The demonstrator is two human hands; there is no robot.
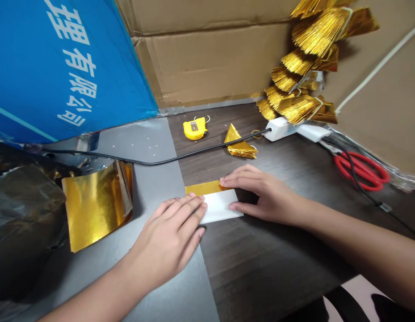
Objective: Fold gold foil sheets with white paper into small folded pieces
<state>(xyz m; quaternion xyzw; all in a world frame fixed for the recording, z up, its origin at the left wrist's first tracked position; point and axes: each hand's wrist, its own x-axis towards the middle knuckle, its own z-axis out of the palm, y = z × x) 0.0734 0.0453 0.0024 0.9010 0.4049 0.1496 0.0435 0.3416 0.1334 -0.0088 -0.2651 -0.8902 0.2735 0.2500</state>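
Observation:
A sheet of gold foil paper (207,187) lies folded on the dark wood tabletop, its white back (221,206) turned up over the near part and a gold strip showing along the far side. My left hand (175,230) rests flat across the left part of the sheet, fingers stretched out, hiding that end. At the sheet's right end, my right hand (259,192) has its fingertips on the gold strip and its thumb on the white part, with a gap between them. A folded gold foil piece (241,149) with a pleated edge sits beyond the hands.
A stack of gold foil sheets (95,205) stands at left beside a dark plastic bag (23,232). A black cable (153,162) crosses behind the hands to a white power strip (277,129). Further back are a yellow tape measure (194,129), red-handled scissors (361,172) and tied gold foil fans (323,33).

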